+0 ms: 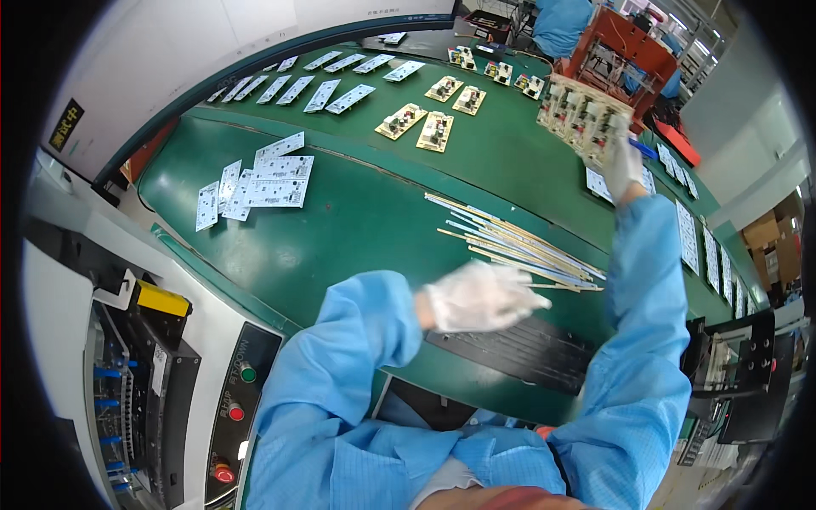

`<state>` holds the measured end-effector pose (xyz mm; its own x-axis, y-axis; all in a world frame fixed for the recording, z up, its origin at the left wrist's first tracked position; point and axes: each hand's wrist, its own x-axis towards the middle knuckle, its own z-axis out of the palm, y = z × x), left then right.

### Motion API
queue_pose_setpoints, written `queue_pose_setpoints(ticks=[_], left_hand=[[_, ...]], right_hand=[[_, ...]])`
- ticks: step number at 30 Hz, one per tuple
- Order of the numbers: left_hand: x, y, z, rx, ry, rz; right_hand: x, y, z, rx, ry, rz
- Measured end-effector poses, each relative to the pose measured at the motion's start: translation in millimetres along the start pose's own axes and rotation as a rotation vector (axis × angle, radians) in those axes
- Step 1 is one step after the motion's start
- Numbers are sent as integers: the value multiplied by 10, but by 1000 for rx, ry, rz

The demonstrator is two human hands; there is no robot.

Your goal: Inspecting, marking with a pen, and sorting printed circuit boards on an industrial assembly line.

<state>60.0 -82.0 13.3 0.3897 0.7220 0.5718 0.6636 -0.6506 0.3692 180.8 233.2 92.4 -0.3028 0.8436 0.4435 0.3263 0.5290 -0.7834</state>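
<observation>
My right hand, in a white glove and blurred, reaches to the far right. Its fingers close on the edge of a cream circuit board panel with several rows of components, in front of a red machine. Beside those fingers a blue bar sticks out. My left hand, gloved too, hovers nearer to me with its fingers stretched to the right and nothing visible in them. Just beyond it lies a loose bundle of thin board strips. Under the left hand's side is a black keyboard-like slab.
White circuit boards lie piled at left; more stand in rows behind. Small component boards sit at the far middle. White panels line the right edge. A red machine frame and a button panel flank the bench.
</observation>
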Motion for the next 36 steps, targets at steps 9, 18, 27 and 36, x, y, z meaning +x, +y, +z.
queue_pose_setpoints(ticks=[9, 18, 27, 36], left_hand=[[241, 201, 342, 201, -69, -67], [-861, 1480, -441, -30, -251, -240], [-1768, 1854, -560, 226, 75, -593], [-1732, 1591, -687, 318, 265, -577]], right_hand=[[-1725, -1315, -1100, 338, -198, -27], [-2616, -1554, 185, 429, -667, -167], [-3328, -1609, 1260, -306, -702, -644], [-2322, -1411, 4, 79, -564, -394]])
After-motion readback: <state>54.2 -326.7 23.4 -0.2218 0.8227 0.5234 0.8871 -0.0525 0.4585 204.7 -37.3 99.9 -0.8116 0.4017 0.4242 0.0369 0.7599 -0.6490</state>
